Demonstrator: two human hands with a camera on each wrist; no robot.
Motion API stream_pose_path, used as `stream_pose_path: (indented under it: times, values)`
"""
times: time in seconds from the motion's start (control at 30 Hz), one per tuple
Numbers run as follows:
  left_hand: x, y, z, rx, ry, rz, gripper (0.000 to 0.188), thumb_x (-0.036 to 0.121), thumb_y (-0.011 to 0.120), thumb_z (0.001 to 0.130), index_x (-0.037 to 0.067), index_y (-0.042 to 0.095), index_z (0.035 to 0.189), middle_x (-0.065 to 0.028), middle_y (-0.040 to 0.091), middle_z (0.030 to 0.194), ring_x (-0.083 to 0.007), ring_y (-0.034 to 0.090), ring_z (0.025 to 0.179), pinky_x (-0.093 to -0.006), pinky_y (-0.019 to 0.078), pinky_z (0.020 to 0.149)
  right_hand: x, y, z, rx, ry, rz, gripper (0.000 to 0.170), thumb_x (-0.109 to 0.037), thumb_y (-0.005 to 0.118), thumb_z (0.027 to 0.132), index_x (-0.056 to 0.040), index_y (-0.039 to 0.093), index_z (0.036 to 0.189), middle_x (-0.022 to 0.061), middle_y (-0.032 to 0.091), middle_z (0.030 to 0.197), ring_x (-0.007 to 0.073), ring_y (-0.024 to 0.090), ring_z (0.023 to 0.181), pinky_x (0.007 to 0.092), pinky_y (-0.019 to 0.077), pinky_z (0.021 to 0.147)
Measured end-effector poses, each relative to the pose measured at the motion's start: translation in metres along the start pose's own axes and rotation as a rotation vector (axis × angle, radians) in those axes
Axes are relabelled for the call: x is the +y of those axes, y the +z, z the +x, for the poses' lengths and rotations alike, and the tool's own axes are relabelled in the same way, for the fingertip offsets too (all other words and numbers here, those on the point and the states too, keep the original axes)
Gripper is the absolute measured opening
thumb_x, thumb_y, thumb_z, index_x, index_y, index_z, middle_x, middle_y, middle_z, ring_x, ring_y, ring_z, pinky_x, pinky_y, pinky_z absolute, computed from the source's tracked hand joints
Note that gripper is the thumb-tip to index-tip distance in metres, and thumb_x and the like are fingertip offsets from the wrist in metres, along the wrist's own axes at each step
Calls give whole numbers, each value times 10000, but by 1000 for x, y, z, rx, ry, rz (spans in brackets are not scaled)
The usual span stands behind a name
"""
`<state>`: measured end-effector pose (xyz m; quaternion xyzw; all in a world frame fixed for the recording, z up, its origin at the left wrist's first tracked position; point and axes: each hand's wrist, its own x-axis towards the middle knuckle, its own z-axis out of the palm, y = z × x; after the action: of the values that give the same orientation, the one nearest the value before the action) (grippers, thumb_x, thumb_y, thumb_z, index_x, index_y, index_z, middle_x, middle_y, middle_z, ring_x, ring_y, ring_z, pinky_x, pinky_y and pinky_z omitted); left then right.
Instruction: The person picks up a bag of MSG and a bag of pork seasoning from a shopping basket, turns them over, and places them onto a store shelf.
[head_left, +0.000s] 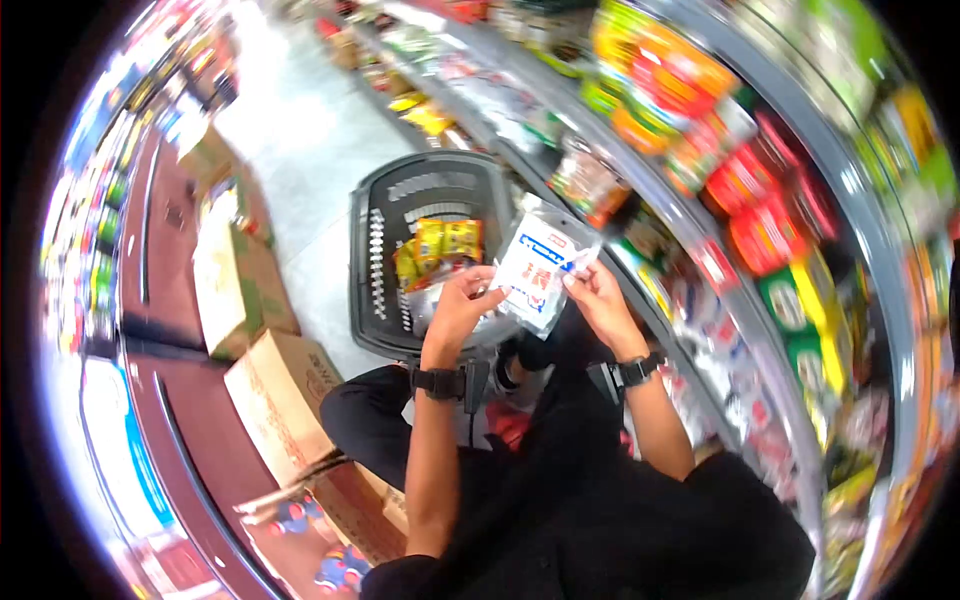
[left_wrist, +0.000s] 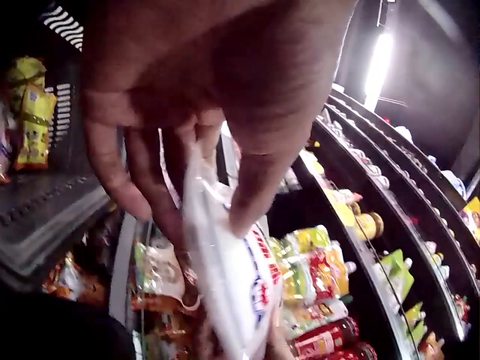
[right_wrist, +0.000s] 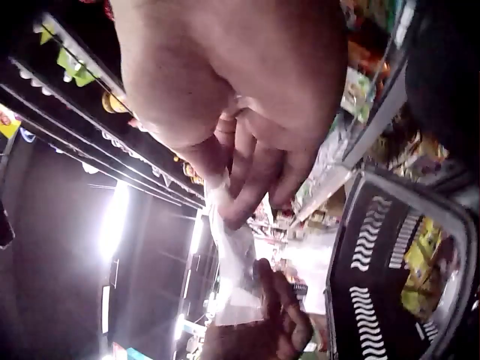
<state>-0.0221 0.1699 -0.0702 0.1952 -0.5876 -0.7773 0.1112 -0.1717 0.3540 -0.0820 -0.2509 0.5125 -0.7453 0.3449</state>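
Both hands hold up a white plastic packet (head_left: 540, 265) with blue and red print, tilted in front of the body. My left hand (head_left: 462, 310) pinches its left edge, thumb on the printed face in the left wrist view. On the opposite edge, my right hand (head_left: 602, 308) grips it between thumb and fingers (right_wrist: 251, 176). Just left of and below the packet stands a dark grey shopping basket (head_left: 362, 250) with slotted walls. Yellow snack packets (head_left: 445, 243) lie inside it, beside a clear-wrapped item partly hidden by my left hand.
Shelves (head_left: 690, 215) crowded with bagged goods run along the right, including red packages (head_left: 765, 232). Cardboard boxes (head_left: 280, 395) line the left, by a brown shelf unit (head_left: 165, 240). A pale tiled floor (head_left: 290, 130) stretches ahead between them.
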Motion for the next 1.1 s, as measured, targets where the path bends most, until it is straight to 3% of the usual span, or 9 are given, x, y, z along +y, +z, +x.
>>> stream_pose_path:
  times: [0.17,0.2,0.4,0.5,0.63,0.8,0.9,1.0,1.1]
  values:
    - [-11,121,-28,-121,151,143,230,-31,688,816,23,547,989,-24,636,867,-66,568,800,-193,445,691,-27,-57,-112,52,-286,211,337,35,646,847,-56,475,1124,19,576,1045,87,572,987,218,479,836]
    - [-2,151,-40,-201,172,53,231,-36,687,816,21,543,987,-10,616,838,-60,563,784,-186,442,692,-52,-50,-139,211,-249,239,302,31,630,860,-80,465,1088,-18,526,961,77,568,942,232,491,814]
    - [-5,270,-104,-501,446,499,200,19,732,754,10,606,908,-62,634,818,-126,604,738,-247,472,680,-68,-100,-268,378,-251,365,514,-78,602,913,-71,366,1369,110,553,1277,183,594,1100,343,482,952]
    - [-2,326,-132,-714,661,676,223,20,729,727,41,634,927,-124,645,895,-256,636,782,-301,496,695,-71,-109,-321,353,-329,427,522,-174,539,966,-121,305,1430,128,550,1264,186,565,1122,335,479,926]
    - [-30,374,-146,-918,825,692,239,33,749,727,27,638,938,-98,660,888,-200,615,758,-291,481,695,-40,-135,-370,428,-389,509,479,-205,534,971,-88,349,1397,144,558,1244,214,571,1119,359,477,939]
    - [-59,411,-165,-989,670,791,259,43,744,750,13,625,978,-104,651,872,-186,619,752,-285,485,683,-24,-153,-421,693,-337,435,338,-224,546,970,-92,457,1267,71,621,1067,141,606,938,271,502,762]
    - [-112,406,-152,-967,422,809,332,67,700,810,10,559,1106,-127,658,922,-193,631,723,-294,493,654,-17,-167,-440,983,-211,311,206,-177,540,966,-95,477,1144,17,627,959,64,563,820,211,426,636]
    - [-140,400,-154,-976,255,841,442,75,679,834,28,471,1221,-141,670,944,-171,644,726,-284,495,636,5,-182,-445,1143,-283,-21,166,-134,564,951,-101,463,1078,9,588,895,45,512,804,230,427,612]
    - [-173,386,-145,-1001,53,750,487,37,628,877,19,376,1294,-139,664,1003,-133,646,803,-261,492,673,6,-179,-448,1152,-280,-19,309,-54,609,904,-73,417,1146,69,585,1007,95,510,949,262,444,734]
